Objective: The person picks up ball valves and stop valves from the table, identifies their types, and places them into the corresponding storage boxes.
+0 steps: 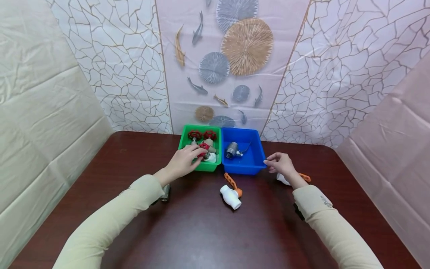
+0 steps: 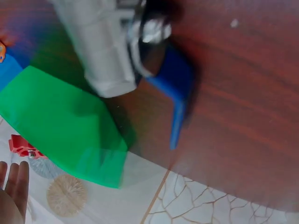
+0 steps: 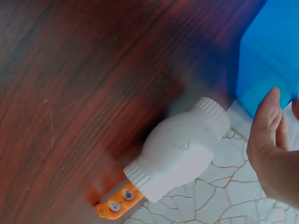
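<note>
My left hand (image 1: 184, 158) reaches over the front of the green bin (image 1: 217, 163), its fingers beside a red-handwheel valve (image 1: 203, 146). The left wrist view shows straight fingers near a red handwheel (image 2: 21, 145) just beyond the bin's rim. At the front right corner of the blue bin (image 1: 258, 149) is my right hand (image 1: 281, 163), fingers bent loosely, thumb and index tips right by the rim. Below that wrist, a white ball valve (image 3: 180, 147) with an orange lever (image 3: 120, 201) lies on the table.
Several valves, including other red handwheels (image 1: 209, 134), fill the green bin. A grey metal valve (image 1: 231, 149) lies in the blue one. At mid-table sits another white ball valve (image 1: 230, 197). A metal valve with a blue lever (image 2: 176, 93) is under my left wrist.
</note>
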Available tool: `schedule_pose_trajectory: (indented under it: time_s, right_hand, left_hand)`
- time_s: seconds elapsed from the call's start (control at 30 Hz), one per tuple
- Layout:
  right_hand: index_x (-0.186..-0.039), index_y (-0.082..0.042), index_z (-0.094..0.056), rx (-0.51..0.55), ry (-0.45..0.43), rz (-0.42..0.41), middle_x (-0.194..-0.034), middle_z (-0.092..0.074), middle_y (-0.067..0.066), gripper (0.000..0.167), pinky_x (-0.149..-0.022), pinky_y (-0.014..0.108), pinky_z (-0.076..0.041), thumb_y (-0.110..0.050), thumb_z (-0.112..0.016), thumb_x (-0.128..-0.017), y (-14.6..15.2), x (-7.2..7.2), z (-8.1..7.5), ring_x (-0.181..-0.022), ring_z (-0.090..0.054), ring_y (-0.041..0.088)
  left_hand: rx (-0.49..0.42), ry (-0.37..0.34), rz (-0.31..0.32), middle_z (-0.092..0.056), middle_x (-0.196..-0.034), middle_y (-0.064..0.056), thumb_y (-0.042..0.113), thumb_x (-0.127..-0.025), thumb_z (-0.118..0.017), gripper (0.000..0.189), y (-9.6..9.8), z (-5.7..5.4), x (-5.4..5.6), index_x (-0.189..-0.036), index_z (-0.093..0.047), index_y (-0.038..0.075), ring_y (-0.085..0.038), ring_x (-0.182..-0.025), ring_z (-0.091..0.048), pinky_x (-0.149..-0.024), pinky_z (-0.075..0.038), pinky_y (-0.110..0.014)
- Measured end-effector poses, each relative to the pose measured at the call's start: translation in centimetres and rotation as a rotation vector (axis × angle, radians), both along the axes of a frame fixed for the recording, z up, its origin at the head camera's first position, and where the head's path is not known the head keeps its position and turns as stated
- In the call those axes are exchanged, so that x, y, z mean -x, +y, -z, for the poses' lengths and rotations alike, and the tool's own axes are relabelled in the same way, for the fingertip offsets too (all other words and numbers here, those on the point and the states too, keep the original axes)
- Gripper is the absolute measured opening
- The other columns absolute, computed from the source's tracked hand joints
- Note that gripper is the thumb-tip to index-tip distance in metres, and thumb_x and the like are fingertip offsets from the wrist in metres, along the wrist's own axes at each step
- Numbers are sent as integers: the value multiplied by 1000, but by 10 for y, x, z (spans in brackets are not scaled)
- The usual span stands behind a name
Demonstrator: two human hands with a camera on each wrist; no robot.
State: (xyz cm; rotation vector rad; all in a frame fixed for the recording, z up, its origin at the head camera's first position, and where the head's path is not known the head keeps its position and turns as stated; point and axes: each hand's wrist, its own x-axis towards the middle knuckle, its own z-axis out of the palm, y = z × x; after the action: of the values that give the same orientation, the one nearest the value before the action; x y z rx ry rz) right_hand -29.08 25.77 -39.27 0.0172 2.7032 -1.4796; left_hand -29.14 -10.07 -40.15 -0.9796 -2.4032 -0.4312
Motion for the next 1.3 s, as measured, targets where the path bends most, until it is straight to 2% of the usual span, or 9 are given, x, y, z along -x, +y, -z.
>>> schedule_pose_trajectory:
  time_s: [0.13, 0.27, 0.47, 0.63, 0.87, 1.07, 1.3]
  right_hand:
    - [-102, 12, -57, -93, 109, 20, -76, -63, 13, 23, -66, 39, -58, -7, -61, -90, -5, -5, 2, -58, -63, 12]
    - [-96, 8, -60, -204, 241, 20, -74, -61, 16, 14, -60, 35, -57, -5, -62, -89, -12, -10, 3, -55, -62, 16]
    - [-92, 2, -62, -315, 411, 28, -73, -60, 14, 8, -53, 24, -42, -4, -64, -87, -25, -19, 5, -58, -51, 16]
    - [-94, 0, -62, -330, 476, 5, -75, -63, 14, 9, -52, 24, -40, -4, -64, -86, -40, -30, 2, -59, -50, 17]
    - [-96, -2, -64, -387, 485, -139, -78, -61, 8, 10, -54, 25, -43, -6, -64, -87, -63, -50, 5, -64, -51, 14]
    - [-95, -3, -64, -419, 522, -262, -77, -57, 2, 10, -58, 23, -46, -5, -66, -86, -76, -64, 10, -66, -53, 12]
    - [-95, -5, -65, -506, 531, -442, -83, -61, 3, 12, -63, 24, -50, -9, -69, -84, -88, -76, 17, -73, -57, 13]
  left_hand:
    - [-10, -34, -7, -66, -103, -5, 13, -85, -68, 27, -6, 4, -5, -112, -67, 14, -23, -91, -64, -81, -55, -42]
    - [22, -70, 43, -65, -108, -5, 12, -86, -67, 28, -10, 8, -9, -114, -67, 12, -22, -98, -62, -76, -55, -37]
    - [89, -73, 156, -61, -116, -7, 10, -85, -67, 35, -10, 13, -9, -121, -63, 9, -21, -108, -58, -91, -51, -35]
    - [143, -78, 206, -56, -127, -10, 20, -86, -69, 47, -7, 17, -4, -130, -55, 9, -23, -119, -53, -101, -45, -39]
    - [270, -113, 282, -47, -140, -14, 39, -88, -64, 63, -1, 19, 3, -140, -44, 10, -27, -132, -42, -108, -38, -43]
    - [316, -152, 367, -38, -146, -16, 35, -87, -66, 73, 7, 24, 14, -146, -32, 9, -28, -137, -35, -108, -37, -44]
    - [365, -200, 458, -17, -157, -10, 26, -87, -62, 79, 21, 24, 26, -151, -19, 10, -29, -145, -18, -114, -29, -43]
